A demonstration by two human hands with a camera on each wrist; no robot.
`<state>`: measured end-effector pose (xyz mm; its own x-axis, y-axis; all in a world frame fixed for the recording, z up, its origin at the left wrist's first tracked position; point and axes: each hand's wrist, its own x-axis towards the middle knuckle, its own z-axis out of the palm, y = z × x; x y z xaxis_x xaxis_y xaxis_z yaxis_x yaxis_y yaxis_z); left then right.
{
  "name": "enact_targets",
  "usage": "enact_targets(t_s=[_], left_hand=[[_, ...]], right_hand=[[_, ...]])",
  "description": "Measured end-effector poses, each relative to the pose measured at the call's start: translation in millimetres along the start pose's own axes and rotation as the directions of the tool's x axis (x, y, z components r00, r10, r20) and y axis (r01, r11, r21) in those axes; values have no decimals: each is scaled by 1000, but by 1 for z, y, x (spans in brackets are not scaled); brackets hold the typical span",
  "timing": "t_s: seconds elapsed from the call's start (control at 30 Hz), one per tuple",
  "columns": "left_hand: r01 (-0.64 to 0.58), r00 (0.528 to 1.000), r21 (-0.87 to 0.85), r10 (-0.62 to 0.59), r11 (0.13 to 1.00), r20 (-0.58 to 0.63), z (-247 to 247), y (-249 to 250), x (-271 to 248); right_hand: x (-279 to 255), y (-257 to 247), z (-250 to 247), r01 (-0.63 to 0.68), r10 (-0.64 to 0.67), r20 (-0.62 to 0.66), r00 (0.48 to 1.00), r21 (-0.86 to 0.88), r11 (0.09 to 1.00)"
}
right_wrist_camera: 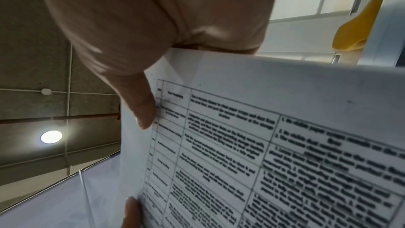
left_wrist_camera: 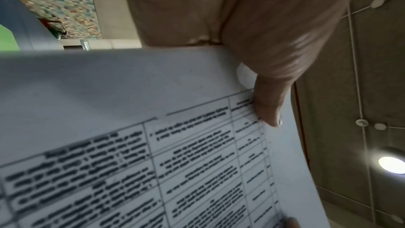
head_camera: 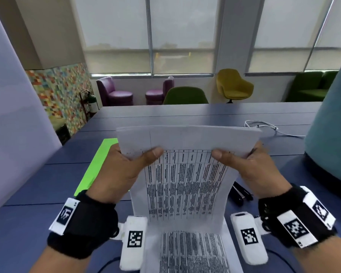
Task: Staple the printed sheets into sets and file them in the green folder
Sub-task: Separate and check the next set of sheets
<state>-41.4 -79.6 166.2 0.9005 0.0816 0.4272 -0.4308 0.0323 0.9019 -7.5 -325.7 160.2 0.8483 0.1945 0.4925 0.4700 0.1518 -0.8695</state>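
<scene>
I hold a stack of printed sheets [head_camera: 185,186] upright above the blue table [head_camera: 215,115], its printed tables facing me. My left hand [head_camera: 124,164] pinches the stack's left edge, thumb on the front. My right hand [head_camera: 248,164] pinches the right edge the same way. Each wrist view shows a thumb pressed on the sheets [left_wrist_camera: 153,145] [right_wrist_camera: 263,145]. More printed sheets [head_camera: 193,251] lie flat on the table under the held stack. The green folder [head_camera: 98,164] lies on the table to the left, partly behind my left hand. A black stapler [head_camera: 241,194] lies at the right, mostly hidden by the paper.
A white cable [head_camera: 268,127] lies on the table at the far right. A teal rounded chair back [head_camera: 331,150] stands by the right edge. Beyond the table are green [head_camera: 185,95], yellow [head_camera: 232,85] and purple chairs [head_camera: 114,91].
</scene>
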Motion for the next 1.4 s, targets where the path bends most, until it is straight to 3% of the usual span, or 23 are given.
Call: enact_targets(t_s=[0.2,0.3,0.47,0.53,0.6,0.7,0.8,0.9,1.07,1.17,1.27,1.4], left_hand=[[-45,997,-66,40,997,-69,5,8,11],[-34,999,-103,30,994,-42,4,6,8],[165,985,68,-162,984,-56,-1,-55,-7],[254,966,68,-250,965,-59,-2,-82,-15],[302,952,68,-297,951,-77,-1,-100,-24],[240,964,61,-230,969,-131,4,-88,-21],[100,993,49,-96,994,-73,5,-56,-10],[45,999,128,-41,991,-31,7,-42,-6],[-51,983,156,77,986,-165,18,-50,-5],[-86,985,120,102,989,-139,24,-49,-16],[-4,993,120,19,993,-119,20,-63,-31],[217,972,94,-206,972,-112,20,-100,-55]], right_hand=[[11,-13,3,29,-28,-24,999,31,999],[9,-13,4,46,-45,-20,999,48,998],[-13,45,-3,-227,225,-36,974,-207,952],[-23,68,-7,-332,332,-44,942,-229,915],[-30,80,-9,-351,356,-23,934,-233,907],[-27,66,-8,-295,300,-22,954,-251,922],[-16,32,-6,-148,138,-59,989,-222,964],[-8,0,-1,-41,20,-120,993,-181,983],[-15,-14,17,-30,11,-61,998,-322,946],[-25,-12,15,29,-49,-42,998,-397,917],[-33,-1,10,-17,-21,-113,993,-325,945],[-56,52,6,-271,261,-76,962,-248,930]])
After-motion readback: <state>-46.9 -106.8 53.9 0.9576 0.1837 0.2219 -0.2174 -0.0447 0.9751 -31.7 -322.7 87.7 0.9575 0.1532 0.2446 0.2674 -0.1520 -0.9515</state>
